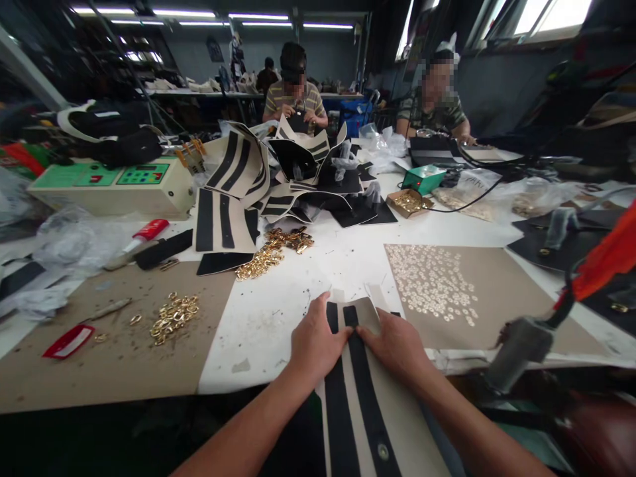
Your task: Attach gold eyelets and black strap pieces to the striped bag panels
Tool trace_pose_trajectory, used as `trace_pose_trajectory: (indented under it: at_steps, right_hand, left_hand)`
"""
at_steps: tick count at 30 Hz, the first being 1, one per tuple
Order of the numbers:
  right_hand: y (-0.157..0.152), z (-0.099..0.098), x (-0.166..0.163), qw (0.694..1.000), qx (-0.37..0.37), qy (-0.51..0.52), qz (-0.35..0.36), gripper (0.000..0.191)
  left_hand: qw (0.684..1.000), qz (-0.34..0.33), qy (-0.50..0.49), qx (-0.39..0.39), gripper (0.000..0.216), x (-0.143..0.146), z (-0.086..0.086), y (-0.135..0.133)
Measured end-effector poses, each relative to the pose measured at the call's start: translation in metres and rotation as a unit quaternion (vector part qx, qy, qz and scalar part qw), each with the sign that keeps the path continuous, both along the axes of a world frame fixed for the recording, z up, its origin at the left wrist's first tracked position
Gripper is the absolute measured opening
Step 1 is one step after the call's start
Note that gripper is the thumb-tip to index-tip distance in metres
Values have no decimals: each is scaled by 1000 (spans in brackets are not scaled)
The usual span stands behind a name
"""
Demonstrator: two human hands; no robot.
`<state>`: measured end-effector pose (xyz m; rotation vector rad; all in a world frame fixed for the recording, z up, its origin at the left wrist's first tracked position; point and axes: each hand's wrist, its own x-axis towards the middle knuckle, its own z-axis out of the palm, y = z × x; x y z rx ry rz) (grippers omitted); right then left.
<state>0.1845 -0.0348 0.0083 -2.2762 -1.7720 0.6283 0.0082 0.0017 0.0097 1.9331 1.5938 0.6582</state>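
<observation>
Beige panel (pixel 353 384) with two black strips (pixel 370 397) and metal fitting (pixel 382 452) lies between left hand (pixel 318 338) and right hand (pixel 397 341), both gripping its far end.

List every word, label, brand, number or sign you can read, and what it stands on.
None can be read with certainty.
Control box: panel markings too small.
Red-and-white tube: print too blurred.
White label on the flat red object: too blurred.
Clear plastic bag: dark lettering, too blurred.
Striped panel held by left hand and right hand: no lettering visible.
</observation>
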Motion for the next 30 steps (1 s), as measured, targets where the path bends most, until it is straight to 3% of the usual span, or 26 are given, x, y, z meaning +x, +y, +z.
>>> trace_pose_trajectory:
  at_steps: [2, 5, 8, 11, 14, 18, 22, 30]
  right_hand:
    - [1, -2, 0, 1000, 0, -1, -3, 42]
    - [3, -2, -1, 1000, 0, 4, -3, 40]
    - [4, 3, -2, 1000, 16, 26, 0, 40]
    - [0, 6, 8, 992, 65, 104, 5, 32]
    - [-10, 0, 37, 977, 134, 160, -47, 30]
    - [-23, -18, 90, 969, 196, 91, -119, 34]
    - [-23, -31, 117, 977, 182, 51, -103, 34]
    - [-21, -31, 116, 989, 137, 32, -44, 22]
  left_hand:
    - [994, -22, 28, 105, 79, 0, -3, -5]
    - [978, -112, 29, 172, 53, 1, -11, -11]
    - [977, -140, 0, 159, 31, -1, -21, -11]
    - [979, -128, -34, 158, 31, -2, -31, -7]
    - [978, -127, -46, 159, 32, -3, -36, -4]
    - [977, -127, -46, 167, 32, -5, -39, -4]
    - [976, -123, -49, 172, 31, -5, -39, -5]
    - [978, -112, -51, 167, 33, -4, -37, -9]
